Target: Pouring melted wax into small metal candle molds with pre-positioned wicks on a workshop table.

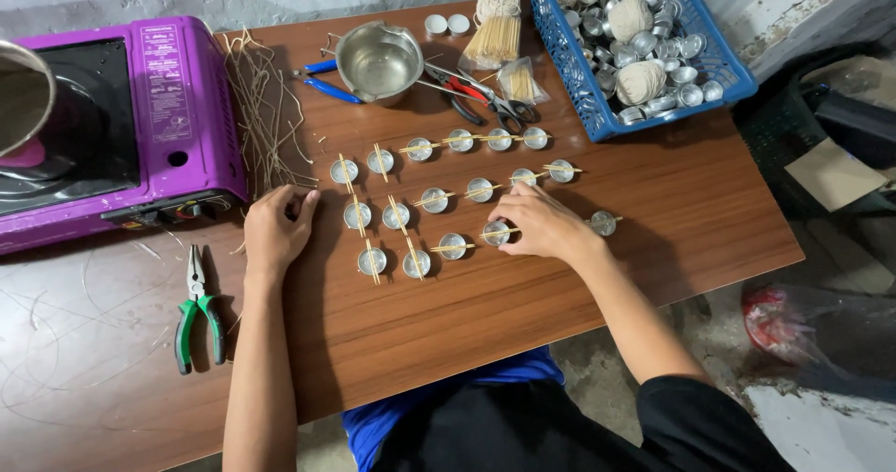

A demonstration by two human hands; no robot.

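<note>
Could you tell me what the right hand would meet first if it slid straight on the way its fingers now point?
The right hand points leftward along the front row; its fingertips already touch a small metal cup, so next would likely be the neighbouring cup.

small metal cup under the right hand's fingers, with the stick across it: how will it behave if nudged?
The cup looks thin and light, so it probably slides easily on the smooth wooden table. Low and wide, it seems unlikely to tip. The stick merely rests across the rims, so it may roll off.
</note>
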